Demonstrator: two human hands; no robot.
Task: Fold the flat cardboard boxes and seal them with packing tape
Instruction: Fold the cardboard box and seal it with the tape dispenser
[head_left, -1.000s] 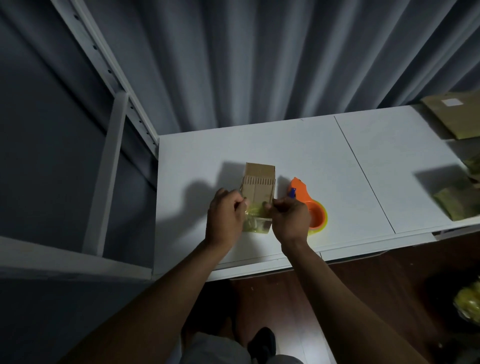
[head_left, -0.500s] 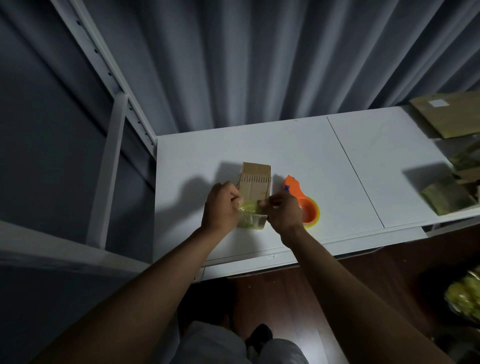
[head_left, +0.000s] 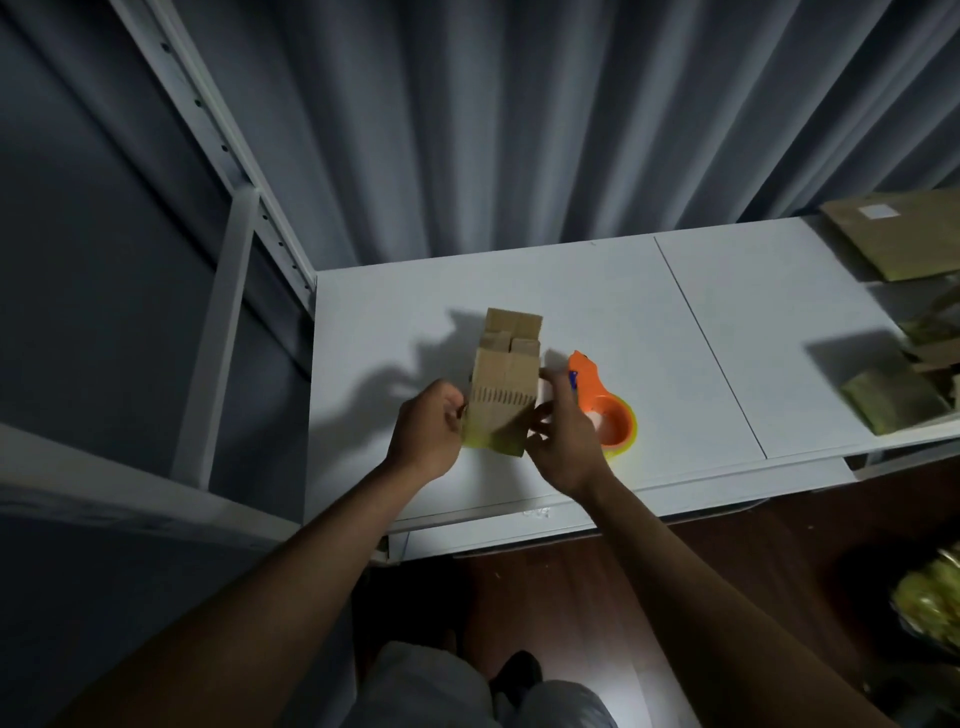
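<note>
- A grey pleated curtain (head_left: 545, 119) hangs behind the work area; a white metal rack frame (head_left: 228, 218) stands at the left.
- The white table (head_left: 649, 322) carries all task items. A seam divides its top into two panels.
- Flat cardboard pieces (head_left: 898, 234) lie at the far right edge of the table, with a smaller, blurred brown-green piece (head_left: 891, 402) nearer the front edge.
- The small cardboard box (head_left: 506, 384) sits on the left panel, near the front edge, between both hands. Its far flaps are folded in. Yellowish tape (head_left: 488, 441) covers its near end.
- The left hand (head_left: 428, 436) rests against the left side of the box with fingers curled at the taped edge, gripping it.
- The right hand (head_left: 563, 441) holds the right side of the box, thumb on the top face and fingers round the side.
- The orange tape dispenser (head_left: 602, 400) lies on the table just right of the box, partly behind the right hand. It is unheld.
</note>
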